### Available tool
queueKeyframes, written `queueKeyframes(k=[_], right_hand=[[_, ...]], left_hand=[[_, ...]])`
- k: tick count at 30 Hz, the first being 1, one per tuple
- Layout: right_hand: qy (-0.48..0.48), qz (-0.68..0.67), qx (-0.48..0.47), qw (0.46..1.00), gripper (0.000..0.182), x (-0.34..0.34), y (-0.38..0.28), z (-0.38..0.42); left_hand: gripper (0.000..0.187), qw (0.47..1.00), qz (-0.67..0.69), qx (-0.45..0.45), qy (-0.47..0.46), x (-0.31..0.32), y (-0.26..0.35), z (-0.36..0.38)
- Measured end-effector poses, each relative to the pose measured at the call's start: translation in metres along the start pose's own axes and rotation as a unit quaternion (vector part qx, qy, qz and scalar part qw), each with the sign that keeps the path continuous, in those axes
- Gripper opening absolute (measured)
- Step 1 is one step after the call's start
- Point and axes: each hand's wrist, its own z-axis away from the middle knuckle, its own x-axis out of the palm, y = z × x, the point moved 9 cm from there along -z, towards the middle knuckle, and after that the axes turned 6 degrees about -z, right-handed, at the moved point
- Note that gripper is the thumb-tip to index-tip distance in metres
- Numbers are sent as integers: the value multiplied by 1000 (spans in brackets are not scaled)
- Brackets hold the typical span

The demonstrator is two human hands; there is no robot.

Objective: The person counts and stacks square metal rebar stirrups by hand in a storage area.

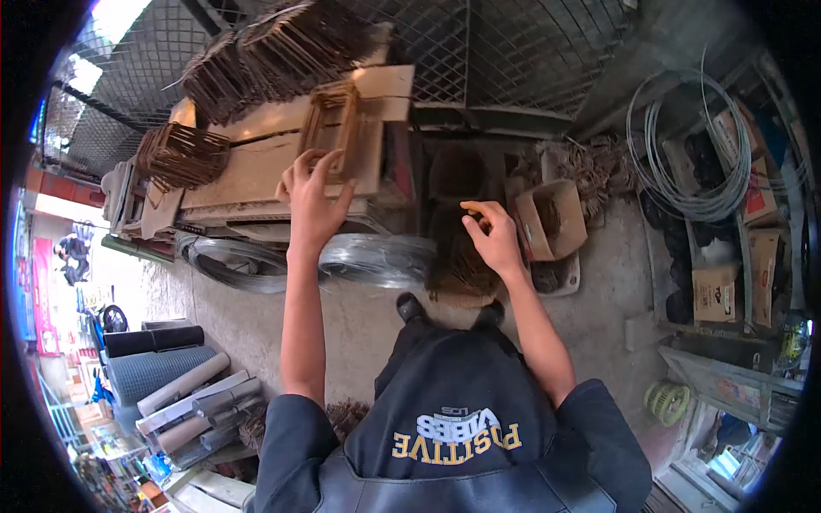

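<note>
My left hand [314,197] is over the front edge of a cardboard-topped bench [265,162], its thumb and fingers apart. Just beyond the fingertips stands a small stack of rusty rectangular rebar stirrups [349,128], slightly blurred; whether the fingertips touch it is hard to see. My right hand [493,232] hovers to the right of the bench, fingers bent and thumb apart from the index finger, holding nothing that I can see. Below and beside it are dark, rusty wire pieces [462,256] and an open cardboard box [564,218].
Larger stirrup piles [265,64] and a smaller bundle [184,156] sit on the bench. Wire coils [380,259] lie against its front. More looped wire [684,162] hangs at right above shelved boxes [715,292]. Mesh rolls [158,374] lie lower left.
</note>
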Motion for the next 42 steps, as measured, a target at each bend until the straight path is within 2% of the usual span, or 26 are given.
queueKeyframes(k=[2,4,7,11,12,13,15,17,18,20,21,23,24,26,27,29,30,31,32,33,35,36,38,40,42], right_hand=[[20,-9,50,999,26,-33,41,17],[30,-10,74,997,25,-60,80,33],[47,5,121,992,24,-88,137,52],[33,-18,148,988,24,-103,174,67],[15,-23,201,979,24,-101,183,71],[-4,-28,252,967,24,-98,195,74],[-12,-22,248,968,24,-89,222,75],[-21,-16,245,969,24,-77,248,77],[-27,-12,247,968,24,-70,258,76],[-32,-10,256,966,24,-52,280,78],[-40,-16,265,963,24,-43,294,77],[-58,-5,297,953,23,-22,337,75],[-44,5,263,964,22,-13,356,71],[-37,12,221,974,22,12,401,60],[-38,14,223,974,22,23,423,55],[-114,100,326,933,24,51,488,43],[-117,99,326,933,24,69,533,37],[-120,140,287,940,25,91,585,31],[-122,181,247,944,26,108,625,21],[-128,179,249,943,26,122,648,14],[-152,280,191,928,32,149,668,-17],[-154,283,186,928,32,161,686,-30],[-232,364,118,894,46,194,714,-43],[-219,405,81,884,52,210,718,-53],[-202,441,45,873,58,223,722,-63]], left_hand=[[46,999,-33,-22,-3,13,27,21],[44,999,24,-44,7,33,48,48],[41,994,82,-60,-46,78,89,91],[37,981,152,-58,-109,137,130,140],[37,980,152,-60,-114,149,137,149],[35,965,203,-94,-138,164,139,159],[34,945,251,-130,-164,191,143,177],[28,905,291,-216,-222,227,137,207],[28,905,289,-218,-224,246,132,225],[24,814,380,-335,-283,307,107,286],[24,813,381,-335,-285,324,100,303],[26,772,338,-436,-317,365,76,354],[26,771,341,-436,-314,388,67,365],[26,694,312,-509,-402,447,41,416],[27,714,326,-482,-389,491,18,447],[24,694,315,-506,-404,538,3,462],[23,676,302,-527,-418,560,-8,467],[31,649,280,-536,-462,584,-19,474],[31,649,279,-539,-459,624,-37,500],[39,681,398,-516,-333,668,-58,521],[47,695,504,-475,-193,721,-89,537],[42,684,441,-534,-228,755,-105,549],[37,664,378,-591,-258,810,-130,579],[37,715,345,-544,-272,868,-163,608],[34,717,318,-550,-285,901,-175,619]])
